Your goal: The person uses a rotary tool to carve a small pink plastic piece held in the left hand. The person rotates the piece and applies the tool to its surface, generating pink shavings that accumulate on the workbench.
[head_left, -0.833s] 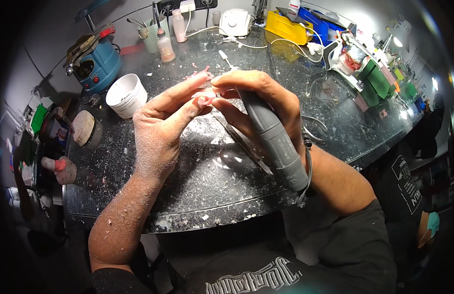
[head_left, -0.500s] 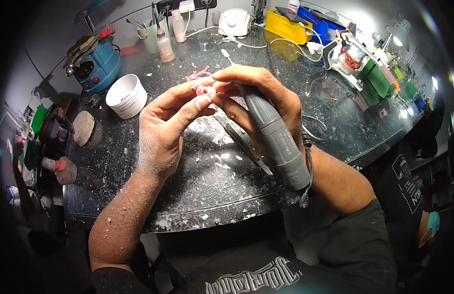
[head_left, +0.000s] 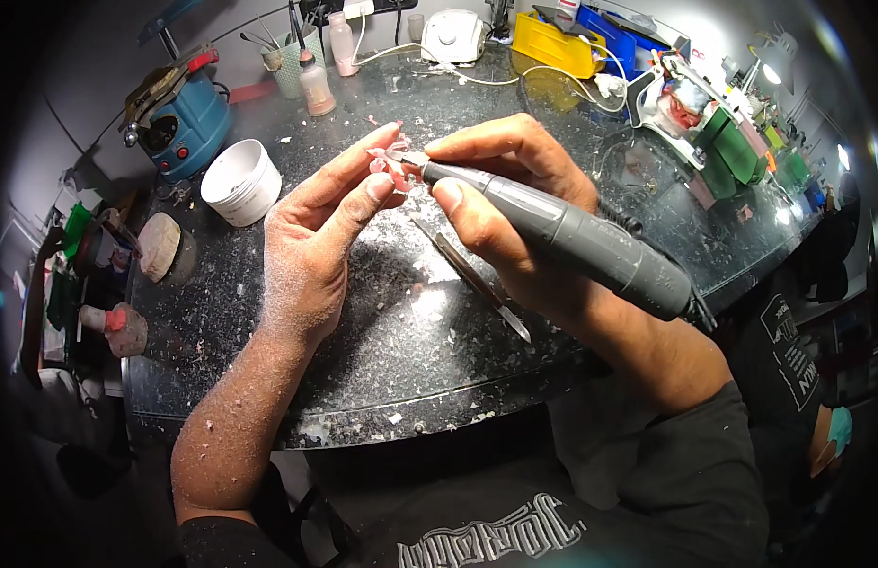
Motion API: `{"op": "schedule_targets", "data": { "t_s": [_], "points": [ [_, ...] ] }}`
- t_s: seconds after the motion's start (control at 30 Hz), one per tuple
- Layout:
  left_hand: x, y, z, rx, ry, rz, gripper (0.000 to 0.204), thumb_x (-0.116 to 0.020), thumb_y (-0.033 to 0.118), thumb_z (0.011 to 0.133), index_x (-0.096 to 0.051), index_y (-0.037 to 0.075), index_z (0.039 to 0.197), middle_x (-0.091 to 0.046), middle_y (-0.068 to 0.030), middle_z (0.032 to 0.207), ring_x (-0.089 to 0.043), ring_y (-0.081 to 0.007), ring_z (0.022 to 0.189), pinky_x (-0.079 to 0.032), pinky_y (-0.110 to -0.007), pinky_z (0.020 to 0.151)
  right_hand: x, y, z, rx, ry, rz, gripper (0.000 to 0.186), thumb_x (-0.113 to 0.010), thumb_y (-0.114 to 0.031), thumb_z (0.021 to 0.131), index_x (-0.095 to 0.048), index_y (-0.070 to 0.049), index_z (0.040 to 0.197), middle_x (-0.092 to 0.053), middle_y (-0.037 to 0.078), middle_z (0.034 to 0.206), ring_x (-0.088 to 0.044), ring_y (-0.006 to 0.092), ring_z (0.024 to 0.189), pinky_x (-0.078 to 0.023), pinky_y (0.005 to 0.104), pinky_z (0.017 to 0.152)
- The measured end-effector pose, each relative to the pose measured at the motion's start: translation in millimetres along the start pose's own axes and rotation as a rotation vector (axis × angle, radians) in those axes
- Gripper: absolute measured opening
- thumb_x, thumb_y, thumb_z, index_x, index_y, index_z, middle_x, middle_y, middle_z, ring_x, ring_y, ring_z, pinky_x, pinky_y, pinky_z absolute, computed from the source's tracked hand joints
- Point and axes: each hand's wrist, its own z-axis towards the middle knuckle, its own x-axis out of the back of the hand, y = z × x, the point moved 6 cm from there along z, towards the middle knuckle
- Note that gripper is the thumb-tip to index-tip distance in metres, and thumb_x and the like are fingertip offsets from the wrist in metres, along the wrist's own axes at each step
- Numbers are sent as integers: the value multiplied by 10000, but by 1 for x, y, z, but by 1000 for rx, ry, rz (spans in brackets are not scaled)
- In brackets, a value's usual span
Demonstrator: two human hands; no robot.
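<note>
From the head view, I see the left hand pinching a small pink piece between thumb and fingers, up above the dark bench; the right hand is closed round a grey handpiece, its tip right at the piece, though I can't tell if they touch; pale dust coats the left forearm and chips litter the bench, so I'd judge shaping well begun; the piece isn't set down, and what remains I can't tell.
</note>
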Motion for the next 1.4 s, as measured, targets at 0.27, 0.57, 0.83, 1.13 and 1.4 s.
{"op": "schedule_targets", "data": {
  "t_s": [0.27,0.57,0.83,1.13,1.4],
  "points": [
    [0,1,0,-7,-17,54,390,-691,83,1002,-651,6,1383,-680,-147,1369,-628,-198,1279,-458,-364,1139,-4,3,0,20,-3,39,243,-721,-32,942,-659,5,1174,-696,77,1100,-688,125,1032,-550,278,931],
    [1,2,0,-34,-3,29,328,-733,69,972,-695,-9,1289,-702,-142,1328,-652,-190,1239,-486,-353,1108,-6,4,1,112,-82,-12,265,-724,7,921,-662,-3,1179,-706,83,1094,-698,124,1006,-566,277,906],
    [5,-6,-2,29,14,-154,256,-757,-27,918,-661,-7,1155,-754,-141,1122,-723,-184,1080,-548,-333,1026,-5,6,0,406,-55,-132,356,-779,36,843,-665,12,1179,-707,140,1088,-696,231,1047,-530,391,1013],
    [7,-9,-3,17,10,-221,199,-750,-48,916,-644,14,1073,-755,-125,1083,-727,-173,1048,-559,-325,997,-9,5,0,514,-86,-163,413,-811,54,782,-663,14,1166,-721,175,1130,-706,307,1122,-558,417,976],
    [8,-9,-3,2,15,-232,203,-740,-52,923,-639,16,1086,-754,-121,1083,-726,-168,1037,-560,-321,984,-10,4,0,502,-43,-157,376,-831,8,732,-692,-42,1078,-723,141,1055,-723,324,1059,-565,436,998]
  ]
}}
